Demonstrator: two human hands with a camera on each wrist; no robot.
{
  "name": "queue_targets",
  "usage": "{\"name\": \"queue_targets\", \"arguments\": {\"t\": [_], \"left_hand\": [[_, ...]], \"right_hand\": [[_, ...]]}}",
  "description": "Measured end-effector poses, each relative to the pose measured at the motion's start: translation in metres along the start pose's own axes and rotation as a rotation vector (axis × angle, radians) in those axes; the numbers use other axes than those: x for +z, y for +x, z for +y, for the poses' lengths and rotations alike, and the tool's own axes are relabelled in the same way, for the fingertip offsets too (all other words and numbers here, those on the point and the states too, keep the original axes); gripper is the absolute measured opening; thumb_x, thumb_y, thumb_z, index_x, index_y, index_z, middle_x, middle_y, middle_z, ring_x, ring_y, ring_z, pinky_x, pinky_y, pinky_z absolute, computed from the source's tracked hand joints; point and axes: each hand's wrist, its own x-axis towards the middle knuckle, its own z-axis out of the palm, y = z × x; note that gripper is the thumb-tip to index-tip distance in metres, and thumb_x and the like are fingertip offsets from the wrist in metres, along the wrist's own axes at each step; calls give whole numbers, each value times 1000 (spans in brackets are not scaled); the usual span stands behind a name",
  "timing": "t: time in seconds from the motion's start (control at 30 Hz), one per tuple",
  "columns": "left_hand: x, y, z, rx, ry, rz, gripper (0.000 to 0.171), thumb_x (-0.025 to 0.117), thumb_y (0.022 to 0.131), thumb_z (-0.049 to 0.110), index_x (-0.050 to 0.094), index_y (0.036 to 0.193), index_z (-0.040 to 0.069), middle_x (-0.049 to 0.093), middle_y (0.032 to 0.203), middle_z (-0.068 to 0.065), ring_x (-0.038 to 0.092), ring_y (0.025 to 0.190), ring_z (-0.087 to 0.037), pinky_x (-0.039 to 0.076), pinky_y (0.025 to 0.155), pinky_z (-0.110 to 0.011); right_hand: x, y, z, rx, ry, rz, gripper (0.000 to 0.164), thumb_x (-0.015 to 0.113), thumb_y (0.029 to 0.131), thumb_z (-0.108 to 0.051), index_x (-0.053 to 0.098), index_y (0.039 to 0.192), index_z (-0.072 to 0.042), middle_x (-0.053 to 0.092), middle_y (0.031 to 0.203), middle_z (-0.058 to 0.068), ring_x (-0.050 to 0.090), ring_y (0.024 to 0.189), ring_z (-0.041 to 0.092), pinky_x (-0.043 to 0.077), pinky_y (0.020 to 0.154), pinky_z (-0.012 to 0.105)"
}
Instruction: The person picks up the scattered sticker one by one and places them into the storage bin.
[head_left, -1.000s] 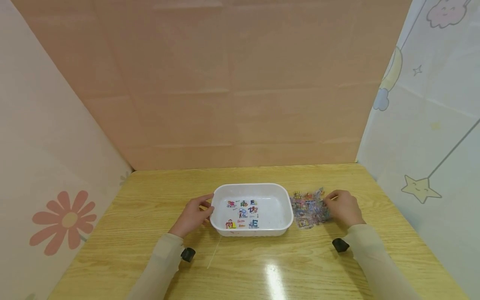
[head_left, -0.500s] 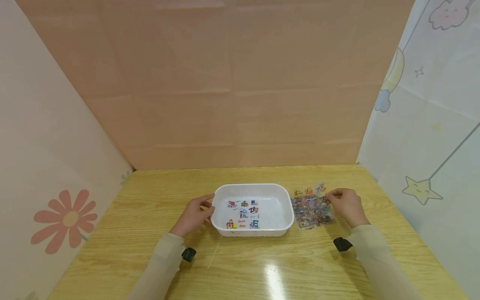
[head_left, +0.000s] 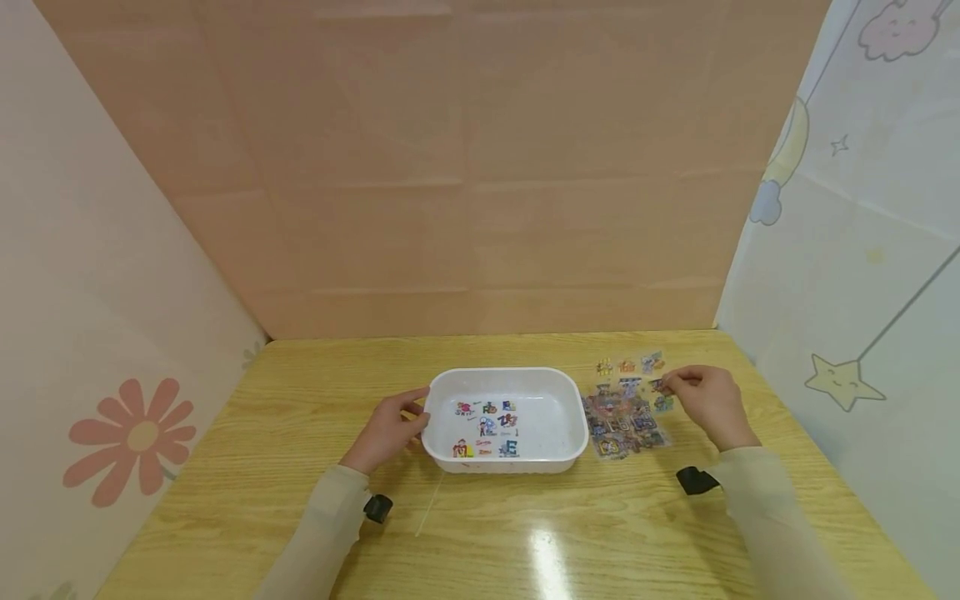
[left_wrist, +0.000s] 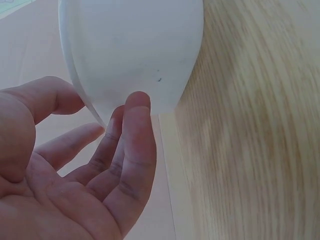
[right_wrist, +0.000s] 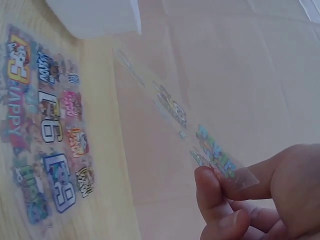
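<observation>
A white rectangular tray (head_left: 551, 427) stands mid-table with colourful stickers (head_left: 486, 427) on the left part of its bottom. My left hand (head_left: 384, 433) grips the tray's left end; in the left wrist view the thumb is at the rim and the fingertips touch the outer wall. To the right, my right hand (head_left: 708, 404) pinches the edge of a clear sticker sheet (right_wrist: 170, 107) between thumb and forefinger. That sheet is raised and tilted above other printed sticker sheets (right_wrist: 50, 135), which lie on the table beside the tray.
A thin pale strip (head_left: 429, 504) lies on the wooden table (head_left: 480, 550) in front of the tray's left end. A pinkish-brown panel (head_left: 465, 208) rises behind the table, with pale patterned walls on both sides.
My right hand has moved slightly right and away from me, lifting one clear sticker sheet off the others. The left hand and the tray stay in place.
</observation>
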Motion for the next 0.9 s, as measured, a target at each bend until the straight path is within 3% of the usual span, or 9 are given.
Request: {"name": "queue_targets", "arguments": {"t": [0.07,0.2,0.3,0.47,0.57,0.77,0.9], "left_hand": [[0,0,0,-1,-1,0,49,61,90,10,49,137,9,59,100,-13,60,69,-26,56,62,-41],[0,-1,0,-4,1,0,49,61,90,10,49,138,10,58,101,-13,60,70,-26,56,62,-41],[0,-1,0,-3,4,2,49,61,91,11,49,138,10,58,101,-13,60,70,-26,56,63,-40],[0,-1,0,15,20,2,48,61,90,10,50,137,9,59,100,-13,59,69,-23,56,62,-40],[0,-1,0,23,26,1,48,61,91,10,50,137,9,59,100,-12,59,68,-21,56,63,-40],[-1,-2,2,23,20,-5,48,61,91,10,49,137,9,59,101,-13,60,70,-23,56,63,-40],[-1,-3,3,9,29,3,48,61,91,10,49,137,9,58,102,-13,59,71,-23,56,65,-40]], "right_hand": [[-3,0,-1,13,13,0,40,44,99,-28,61,116,4,68,101,19,59,78,24,39,52,30],[-7,0,-4,40,73,-2,45,44,99,-32,58,120,5,67,104,20,60,91,33,40,56,31],[-8,-1,-7,50,125,-9,49,44,99,-36,56,123,5,66,107,20,56,106,38,44,68,35],[-9,-4,-14,57,198,-29,50,43,99,-36,54,126,3,64,112,21,53,108,36,47,82,48],[-8,-5,-18,55,228,-49,49,44,99,-36,53,127,3,64,112,19,52,111,34,47,89,48],[-3,-6,-24,52,225,-89,48,45,98,-37,55,127,0,67,109,13,53,109,28,51,77,28],[1,-6,-31,55,240,-114,47,46,98,-37,56,126,0,66,109,12,54,108,26,50,76,25]]}}
